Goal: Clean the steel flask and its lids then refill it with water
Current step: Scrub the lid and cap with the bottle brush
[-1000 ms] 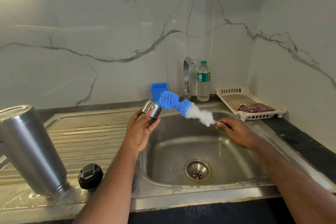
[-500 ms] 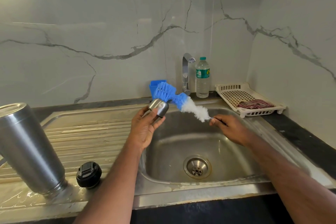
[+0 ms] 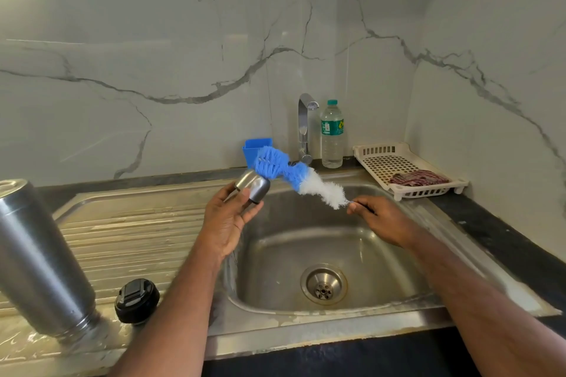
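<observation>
My left hand (image 3: 229, 220) grips a small steel cup lid (image 3: 253, 186) above the sink's left rim. My right hand (image 3: 381, 217) pinches the thin wire handle of a blue and white bottle brush (image 3: 294, 174). The brush's blue end lies against the lid's top. The steel flask (image 3: 36, 257) stands upside down, tilted, on the draining board at the far left. Beside it sits the black inner lid (image 3: 137, 300).
The steel sink basin (image 3: 306, 242) with its drain (image 3: 323, 284) lies below both hands. At the back stand the tap (image 3: 303, 128), a plastic water bottle (image 3: 332, 134) and a blue holder (image 3: 255, 147). A white slotted tray (image 3: 395, 162) holding a striped cloth (image 3: 418, 177) sits right.
The brush's blue end has slid from beside the steel lid up onto its top. The lid has turned a little in my left hand. My right hand has barely shifted.
</observation>
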A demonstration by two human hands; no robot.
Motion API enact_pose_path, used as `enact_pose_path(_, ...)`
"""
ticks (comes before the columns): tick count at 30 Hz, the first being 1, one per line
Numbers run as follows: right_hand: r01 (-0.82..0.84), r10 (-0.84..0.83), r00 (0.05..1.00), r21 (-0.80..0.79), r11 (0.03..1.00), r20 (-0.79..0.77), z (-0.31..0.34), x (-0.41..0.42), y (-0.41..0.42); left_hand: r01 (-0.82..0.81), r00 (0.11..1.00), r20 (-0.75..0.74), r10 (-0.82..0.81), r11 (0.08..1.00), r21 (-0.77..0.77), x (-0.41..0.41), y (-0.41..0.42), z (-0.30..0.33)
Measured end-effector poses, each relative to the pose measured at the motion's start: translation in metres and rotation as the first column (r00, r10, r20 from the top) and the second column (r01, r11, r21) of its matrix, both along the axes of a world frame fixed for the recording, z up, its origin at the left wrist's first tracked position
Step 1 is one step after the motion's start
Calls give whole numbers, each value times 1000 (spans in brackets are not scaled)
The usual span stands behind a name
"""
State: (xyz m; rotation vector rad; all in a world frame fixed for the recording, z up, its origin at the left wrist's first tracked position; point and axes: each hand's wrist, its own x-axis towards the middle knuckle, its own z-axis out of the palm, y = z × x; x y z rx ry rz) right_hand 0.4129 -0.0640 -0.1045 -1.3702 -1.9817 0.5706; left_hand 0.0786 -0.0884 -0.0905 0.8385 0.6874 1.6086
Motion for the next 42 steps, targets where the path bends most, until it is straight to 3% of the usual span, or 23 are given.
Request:
enact_pose_path(2, -18, 18, 1000, 0, 1000, 2, 2, -6, -3, 47, 998, -32, -47, 999, 13, 6, -3, 0)
enact_pose_path(6, -14, 14, 999, -5, 1000, -33, 3, 9, -3, -21, 998, 64, 19, 999, 24, 0, 0, 1)
enact_pose_path(11, 15, -15, 999, -2, 1000, -41, 1, 1, -4, 59, 996, -69, -57, 998, 34, 9, -3, 1)
enact_pose_path(16, -19, 18, 997, -15, 1000, -74, 5, 5, -8, 20, 999, 30, -21, 999, 34, 1, -3, 2)
enact_pose_path(20, 13, -13, 999, -5, 1000, -51, 5, -5, -8, 111, 993, -41, -109, 992, 53, 7, -4, 3)
enact_pose_path(25, -14, 13, 997, -12, 1000, -75, 6, 8, -10, 60, 994, 88, -66, 996, 67, -2, -3, 5)
enact_pose_path(29, -2, 2, 997, -4, 1000, -72, 5, -4, -11, 85, 994, 57, -88, 995, 52, 6, -6, 5)
enact_pose_path(32, -41, 41, 994, -1, 999, -104, 3, -7, -11, -30, 996, 87, 32, 999, -23, 10, -4, 7)
enact_pose_path(36, 5, -3, 997, 37, 999, -72, 7, -4, -13, -111, 992, -79, 101, 986, -127, 11, -4, 7)
enact_pose_path(40, -31, 27, 999, 109, 994, 36, 8, -16, -16, -192, 963, -212, 166, 976, -106, 22, -2, 4)
enact_pose_path(42, 2, -3, 1000, 94, 996, 19, 7, -10, -13, -267, 944, -225, 242, 960, -88, 17, 0, 4)
